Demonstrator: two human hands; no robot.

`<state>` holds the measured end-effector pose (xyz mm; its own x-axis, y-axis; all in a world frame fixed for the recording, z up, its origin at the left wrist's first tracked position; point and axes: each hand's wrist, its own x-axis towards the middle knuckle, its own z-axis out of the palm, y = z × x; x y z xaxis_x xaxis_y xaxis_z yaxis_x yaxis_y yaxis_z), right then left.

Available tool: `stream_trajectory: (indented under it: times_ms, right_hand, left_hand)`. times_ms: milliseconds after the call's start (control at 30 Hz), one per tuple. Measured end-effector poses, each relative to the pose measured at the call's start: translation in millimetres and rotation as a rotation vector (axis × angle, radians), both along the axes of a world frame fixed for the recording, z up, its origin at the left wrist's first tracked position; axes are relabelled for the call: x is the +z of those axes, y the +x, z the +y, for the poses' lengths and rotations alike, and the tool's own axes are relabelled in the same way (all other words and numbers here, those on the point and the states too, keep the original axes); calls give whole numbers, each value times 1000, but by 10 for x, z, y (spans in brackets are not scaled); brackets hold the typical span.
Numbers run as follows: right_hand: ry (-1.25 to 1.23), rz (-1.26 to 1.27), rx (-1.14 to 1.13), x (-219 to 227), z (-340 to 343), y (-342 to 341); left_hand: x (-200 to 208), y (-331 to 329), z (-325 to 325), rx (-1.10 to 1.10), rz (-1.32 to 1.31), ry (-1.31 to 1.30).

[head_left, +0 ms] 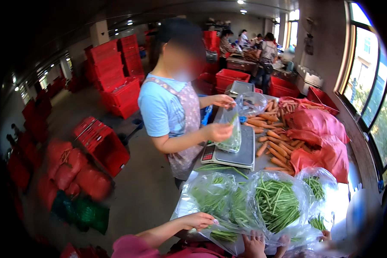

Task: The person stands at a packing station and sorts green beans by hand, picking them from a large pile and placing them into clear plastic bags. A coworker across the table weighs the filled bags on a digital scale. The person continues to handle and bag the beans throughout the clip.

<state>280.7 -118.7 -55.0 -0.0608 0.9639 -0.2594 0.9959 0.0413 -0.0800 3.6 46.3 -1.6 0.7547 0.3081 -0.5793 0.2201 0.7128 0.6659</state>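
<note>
At the near edge of the table, my left hand (197,220) is closed, pinching the rim of a clear plastic bag (234,227). My right hand (254,244) grips the same bag's plastic with curled fingers, low in the view. Some green beans (223,235) show between my hands, in or under the film. Just beyond lies a large open clear bag with a heap of long green beans (277,204). More bagged green beans (210,191) lie to its left. Another person's hands (283,246) are close to the right of mine, partly cut off.
Across the table a co-worker (172,99) holds a clear bag of green vegetables (231,139) over a scale (232,157). Loose carrots (279,146) and red mesh sacks (320,129) lie at the right, beside windows. Red crates (103,142) and filled sacks (73,167) stand on the left floor.
</note>
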Motion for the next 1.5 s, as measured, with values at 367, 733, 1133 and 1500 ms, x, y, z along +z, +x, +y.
stream_trajectory:
  times_ms: [367, 733, 1133, 1500]
  right_hand:
    - [39, -62, 60, -207, 30, 135]
    - [113, -89, 65, 580, 4, 79]
    - [94, -35, 62, 286, -74, 146]
    - [-7, 49, -43, 571, 40, -44]
  left_hand:
    - [27, 155, -48, -27, 37, 163]
    - [43, 192, -9, -152, -175, 59]
    - [-108, 306, -18, -328, 30, 253]
    - [-21, 395, 8, -252, -124, 50]
